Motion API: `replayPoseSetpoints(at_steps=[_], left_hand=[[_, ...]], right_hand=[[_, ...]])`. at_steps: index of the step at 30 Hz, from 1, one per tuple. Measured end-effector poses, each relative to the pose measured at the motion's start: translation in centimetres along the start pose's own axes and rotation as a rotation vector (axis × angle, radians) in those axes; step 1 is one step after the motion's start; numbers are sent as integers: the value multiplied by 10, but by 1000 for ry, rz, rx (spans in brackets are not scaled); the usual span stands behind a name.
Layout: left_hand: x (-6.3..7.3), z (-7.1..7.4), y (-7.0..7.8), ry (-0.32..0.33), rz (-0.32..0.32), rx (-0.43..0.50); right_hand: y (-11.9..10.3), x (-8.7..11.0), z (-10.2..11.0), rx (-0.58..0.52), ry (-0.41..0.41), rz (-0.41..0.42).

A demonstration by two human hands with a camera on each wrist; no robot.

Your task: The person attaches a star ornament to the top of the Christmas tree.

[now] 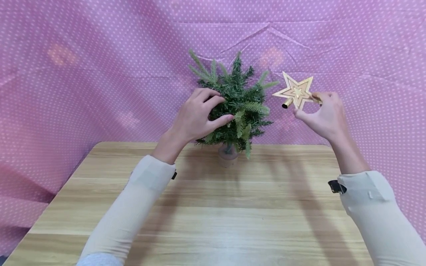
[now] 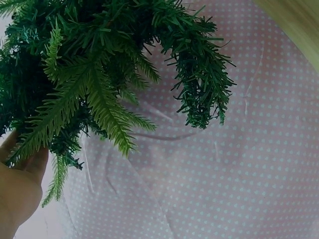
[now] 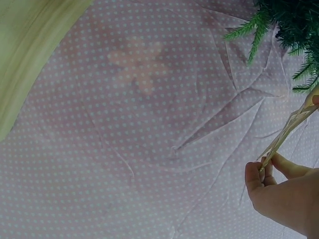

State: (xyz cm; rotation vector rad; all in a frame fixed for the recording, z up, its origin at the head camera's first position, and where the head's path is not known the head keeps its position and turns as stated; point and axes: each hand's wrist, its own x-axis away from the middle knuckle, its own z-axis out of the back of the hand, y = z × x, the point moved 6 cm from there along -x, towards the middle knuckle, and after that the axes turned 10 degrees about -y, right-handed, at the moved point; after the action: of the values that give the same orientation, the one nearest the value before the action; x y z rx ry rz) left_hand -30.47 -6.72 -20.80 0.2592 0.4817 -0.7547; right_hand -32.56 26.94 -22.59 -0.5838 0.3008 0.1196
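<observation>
A small artificial Christmas tree [image 1: 249, 99] stands at the table's far edge in a pale round base [image 1: 227, 158]. My left hand [image 1: 198, 112] grips its left side, thumb across the front foliage and fingertips partly hidden among the needles. Branches [image 2: 94, 84] fill the upper left of the left wrist view. To the right of the tree, my right hand [image 1: 327, 114] pinches a gold star tree topper [image 1: 297, 90] by its right side, between thumb and fingers. The star's short tube [image 1: 287, 103] points down and left. Seen edge-on, the star [image 3: 285, 133] appears thin in the right wrist view.
The wood-grain table [image 1: 229, 210] spreads in front of the tree. Behind it hangs a pink polka-dot cloth [image 1: 133, 48] with creases. Light sleeves [image 1: 146, 184] with dark straps [image 1: 337, 187] cover both forearms.
</observation>
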Motion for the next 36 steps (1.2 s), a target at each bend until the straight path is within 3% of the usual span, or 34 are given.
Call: replayPoseSetpoints(at_steps=[24,36], left_hand=[[0,1,1,-22,16,3],[1,1,1,-18,17,-4]], right_hand=[[-29,-5,15,-41,77,43],[-50,-13,18,-44,64,39]])
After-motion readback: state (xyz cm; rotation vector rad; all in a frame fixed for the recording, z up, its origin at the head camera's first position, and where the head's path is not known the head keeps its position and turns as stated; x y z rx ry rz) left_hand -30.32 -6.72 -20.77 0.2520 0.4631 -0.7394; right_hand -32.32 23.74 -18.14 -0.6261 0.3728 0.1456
